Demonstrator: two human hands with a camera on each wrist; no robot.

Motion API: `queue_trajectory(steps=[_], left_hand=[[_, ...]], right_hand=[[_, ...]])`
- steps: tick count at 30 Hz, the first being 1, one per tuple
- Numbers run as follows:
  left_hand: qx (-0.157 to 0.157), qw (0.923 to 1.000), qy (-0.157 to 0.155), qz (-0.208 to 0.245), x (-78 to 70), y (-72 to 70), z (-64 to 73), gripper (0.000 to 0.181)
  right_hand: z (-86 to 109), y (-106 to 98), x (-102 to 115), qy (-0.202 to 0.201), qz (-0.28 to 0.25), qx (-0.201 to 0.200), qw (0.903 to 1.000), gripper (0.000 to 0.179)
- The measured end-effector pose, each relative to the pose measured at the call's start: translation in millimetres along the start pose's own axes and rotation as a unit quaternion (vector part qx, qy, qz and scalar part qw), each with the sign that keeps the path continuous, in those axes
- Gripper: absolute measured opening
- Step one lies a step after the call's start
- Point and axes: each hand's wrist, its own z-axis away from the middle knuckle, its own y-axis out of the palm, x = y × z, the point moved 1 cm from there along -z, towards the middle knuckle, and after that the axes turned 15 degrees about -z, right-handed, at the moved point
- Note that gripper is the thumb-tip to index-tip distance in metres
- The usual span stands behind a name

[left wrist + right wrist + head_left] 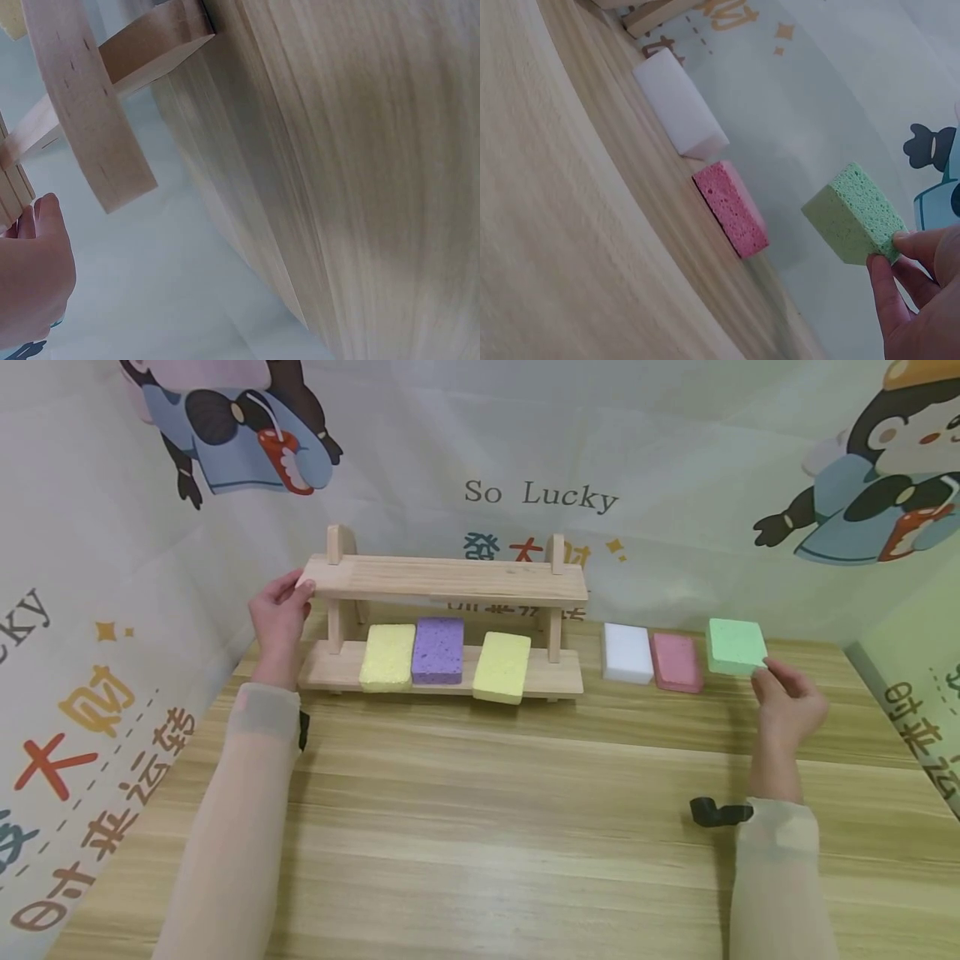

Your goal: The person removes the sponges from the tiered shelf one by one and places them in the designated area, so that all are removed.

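Observation:
My left hand grips the left end of the upper board of a two-tier wooden rack; in the left wrist view the fingers curl at the board's end. On the lower board sit a yellow sponge, a purple sponge beside it, and a second yellow sponge that overhangs the front edge. At the right, my right hand pinches a green sponge by one corner between thumb and fingers. Left of it lie a pink sponge and a white sponge.
The wooden table stretches in front of the rack. Behind it and along both sides hangs a printed cloth with cartoon figures and lettering, close to the rack's back.

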Motion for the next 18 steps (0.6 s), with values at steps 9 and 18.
queue_trajectory(steps=[9,18], left_hand=[[-0.002,1.0,0.002,-0.005,-0.5,-0.3,1.7,0.045],[0.001,1.0,-0.003,0.0,-2.8,-0.4,3.3,0.044]], right_hand=[[-6.4,-8.1,-2.7,0.005,0.03,-0.018,0.9994,0.017],[-9.8,-12.0,-5.2,0.006,0.022,-0.023,0.9995,0.023]])
